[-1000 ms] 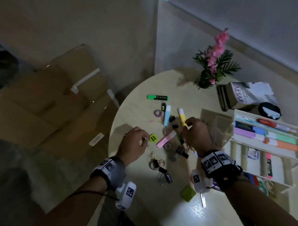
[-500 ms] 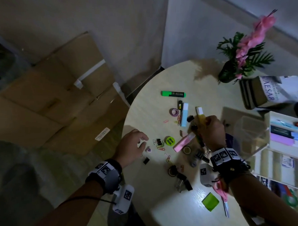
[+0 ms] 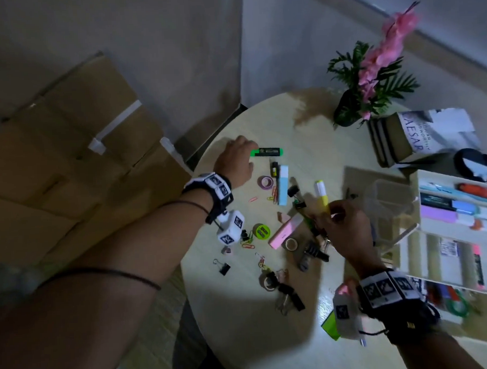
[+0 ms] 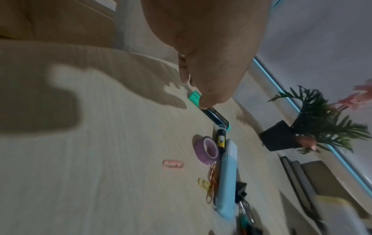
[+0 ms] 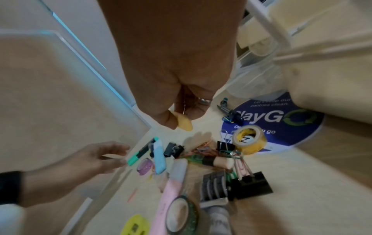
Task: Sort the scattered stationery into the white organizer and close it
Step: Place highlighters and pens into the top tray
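Note:
Stationery lies scattered on a round pale table point(image 3: 237, 318). My left hand point(image 3: 248, 152) reaches to the far side, its straight fingers touching the near end of a green highlighter point(image 3: 269, 152); the left wrist view shows its fingertips point(image 4: 209, 98) on the green highlighter point(image 4: 194, 97). My right hand point(image 3: 331, 212) grips a yellow highlighter point(image 3: 322, 193) just above the pile, and the right wrist view shows that yellow highlighter point(image 5: 183, 123) between thumb and fingers. The white organizer point(image 3: 417, 234) stands open at the right, with several markers in its top tray.
Binder clips point(image 3: 223, 267), tape rolls point(image 3: 266, 181), paper clips, a light-blue highlighter point(image 3: 283, 188) and a pink one point(image 3: 285, 231) lie mid-table. A clear drawer point(image 3: 388, 203) sits beside the organizer. A potted plant point(image 3: 369, 89) and books point(image 3: 419, 137) stand behind. Cardboard boxes point(image 3: 68, 169) lie on the floor.
My left hand left the small clips near the lime disc and stretched forward to the green highlighter. My right hand kept the yellow highlighter and drew it back slightly.

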